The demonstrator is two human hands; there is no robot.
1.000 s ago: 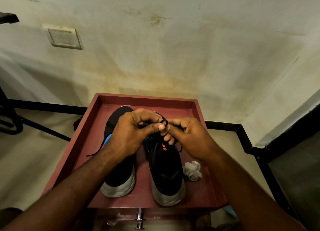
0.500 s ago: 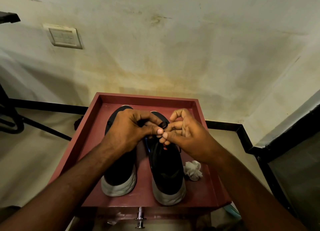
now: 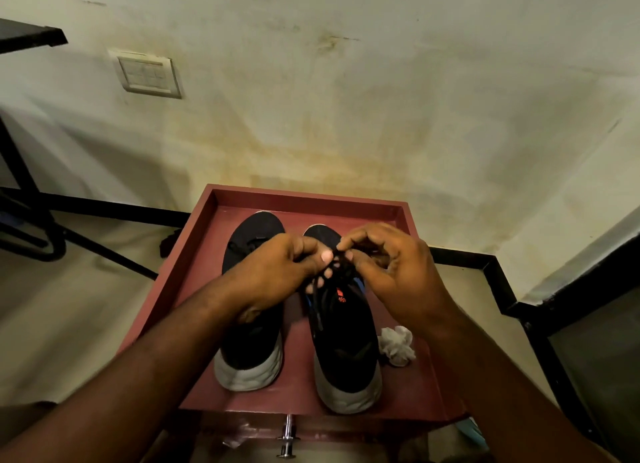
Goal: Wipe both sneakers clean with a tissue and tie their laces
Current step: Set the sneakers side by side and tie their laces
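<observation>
Tying the right sneaker (image 3: 343, 327) on the red tray (image 3: 194, 254): my left hand (image 3: 277, 272) and right hand (image 3: 394, 272) each pinch its black lace (image 3: 337, 260) above the tongue. Next, I judge, comes pulling the knot snug. Crumpled tissue (image 3: 396, 345) lies beside it; the left sneaker (image 3: 251, 324), partly hidden, seems to have 1 loose lace.

Both hands (image 3: 346, 265) hide the right sneaker's (image 3: 346, 341) lace knot; the left sneaker's (image 3: 251, 341) middle is covered too.
</observation>
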